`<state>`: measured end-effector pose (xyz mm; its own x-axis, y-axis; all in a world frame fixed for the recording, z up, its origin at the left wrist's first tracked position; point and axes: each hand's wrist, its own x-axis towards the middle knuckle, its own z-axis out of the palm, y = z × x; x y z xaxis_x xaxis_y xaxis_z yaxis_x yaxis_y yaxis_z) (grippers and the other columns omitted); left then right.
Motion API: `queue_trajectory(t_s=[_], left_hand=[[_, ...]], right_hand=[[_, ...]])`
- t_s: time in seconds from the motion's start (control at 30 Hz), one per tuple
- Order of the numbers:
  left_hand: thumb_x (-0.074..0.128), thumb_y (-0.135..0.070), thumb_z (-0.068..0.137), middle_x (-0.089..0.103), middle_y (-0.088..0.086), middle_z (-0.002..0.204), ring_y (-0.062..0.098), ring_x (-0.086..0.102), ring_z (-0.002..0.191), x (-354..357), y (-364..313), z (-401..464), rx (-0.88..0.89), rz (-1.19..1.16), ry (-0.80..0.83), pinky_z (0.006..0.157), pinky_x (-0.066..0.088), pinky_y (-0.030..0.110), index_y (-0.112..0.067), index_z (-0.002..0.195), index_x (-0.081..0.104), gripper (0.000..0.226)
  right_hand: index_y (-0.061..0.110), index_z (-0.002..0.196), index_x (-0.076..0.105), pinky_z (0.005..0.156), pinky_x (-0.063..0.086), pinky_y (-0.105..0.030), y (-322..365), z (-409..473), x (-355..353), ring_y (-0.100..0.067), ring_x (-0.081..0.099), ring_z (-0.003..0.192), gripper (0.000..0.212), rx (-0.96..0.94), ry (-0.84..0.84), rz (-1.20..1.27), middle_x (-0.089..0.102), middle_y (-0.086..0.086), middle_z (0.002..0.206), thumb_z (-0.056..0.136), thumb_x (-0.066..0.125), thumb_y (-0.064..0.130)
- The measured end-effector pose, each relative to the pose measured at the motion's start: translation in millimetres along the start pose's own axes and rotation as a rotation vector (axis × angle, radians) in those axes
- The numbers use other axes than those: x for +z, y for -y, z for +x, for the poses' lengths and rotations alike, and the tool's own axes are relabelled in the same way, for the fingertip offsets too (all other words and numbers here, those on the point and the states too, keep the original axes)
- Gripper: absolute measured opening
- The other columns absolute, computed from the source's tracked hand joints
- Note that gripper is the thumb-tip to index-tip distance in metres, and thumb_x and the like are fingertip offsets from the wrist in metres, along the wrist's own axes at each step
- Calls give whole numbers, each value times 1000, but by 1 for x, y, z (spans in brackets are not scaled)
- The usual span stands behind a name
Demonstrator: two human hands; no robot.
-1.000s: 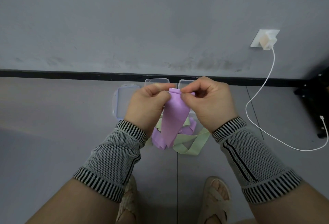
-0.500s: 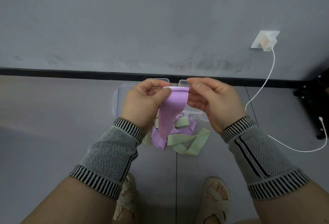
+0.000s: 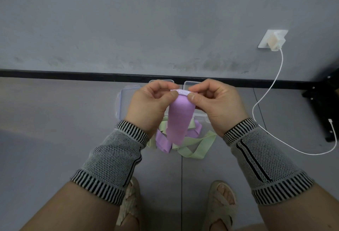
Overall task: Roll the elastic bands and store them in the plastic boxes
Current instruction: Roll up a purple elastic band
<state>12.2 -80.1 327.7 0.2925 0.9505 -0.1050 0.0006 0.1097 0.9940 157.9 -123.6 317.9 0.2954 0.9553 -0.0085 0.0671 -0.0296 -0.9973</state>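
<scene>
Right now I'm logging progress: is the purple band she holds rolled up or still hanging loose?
Mostly loose. Only the top edge of the purple band is turned over between both hands; the rest hangs flat.

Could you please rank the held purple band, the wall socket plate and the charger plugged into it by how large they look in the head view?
1. purple band, pinched by the left hand and right hand; nearness to the camera inflates it.
2. socket plate.
3. charger.
</scene>
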Motion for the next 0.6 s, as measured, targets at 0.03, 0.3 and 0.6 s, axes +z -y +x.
queue_trajectory(t_s=[0.03, 0.3, 0.6], left_hand=[[59, 3, 85, 61, -8, 56, -2, 51, 46, -1, 0, 0, 26, 55, 7, 49, 39, 9, -11, 84, 63, 14], [64, -12, 85, 64, -8, 68, -6, 53, 54, -1, 9, 0, 147, 540, 80, 54, 37, 6, -27, 87, 49, 22], [64, -25, 85, 67, -7, 68, 0, 56, 60, -3, 13, 3, 57, 450, 81, 64, 47, 20, -24, 97, 53, 16]], right_hand=[[17, 75, 68, 80, 56, -45, 0, 0, -1, -22, 64, 74, 21, 34, 36, 30, 68, -9, 74, 80, 67, -3], [17, 83, 73, 78, 57, -41, -2, 0, -8, -20, 69, 74, 6, 70, 172, -287, 73, -8, 78, 82, 70, 12], [17, 71, 69, 56, 48, -25, 1, 1, -8, -5, 54, 49, 19, 127, 128, -183, 61, 6, 55, 88, 63, 13]])
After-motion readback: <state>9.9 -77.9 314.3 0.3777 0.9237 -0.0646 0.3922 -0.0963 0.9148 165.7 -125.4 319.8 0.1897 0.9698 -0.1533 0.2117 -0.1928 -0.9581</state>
